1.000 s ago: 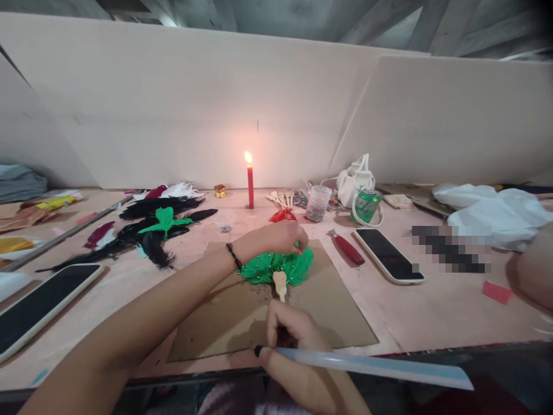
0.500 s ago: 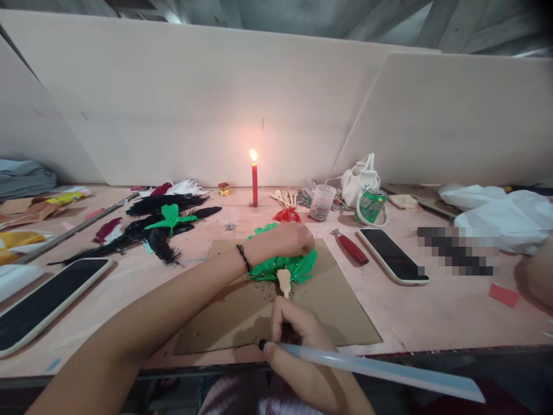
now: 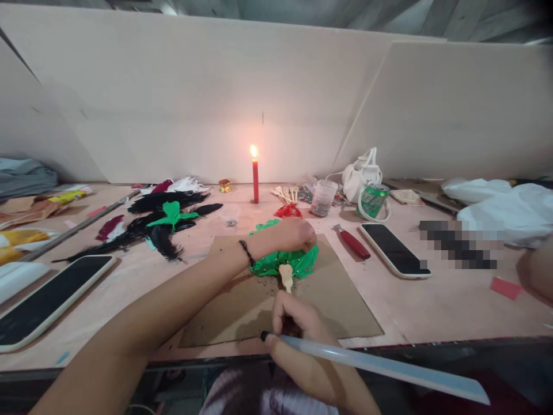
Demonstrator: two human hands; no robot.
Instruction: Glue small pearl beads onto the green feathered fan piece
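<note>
A green feather fan, dotted with small shiny beads, lies on a brown cardboard sheet. Its pale wooden handle points toward me. My left hand, a dark braided bracelet at the wrist, reaches over the feathers with its fingers curled. What those fingers pinch, if anything, is hidden. Below the handle, my right hand is closed around a long translucent glue stick with a blackened tip. Whether that hand also touches the handle's end cannot be made out.
A lit red candle stands behind the fan. Right of it are a plastic cup, a green can, a red-handled tool and a phone. Black feathers and another phone lie left. Someone's arm shows at right.
The view has shifted slightly. My left hand stays over the green feathers and my right keeps the glue stick; both look almost unmoved.
</note>
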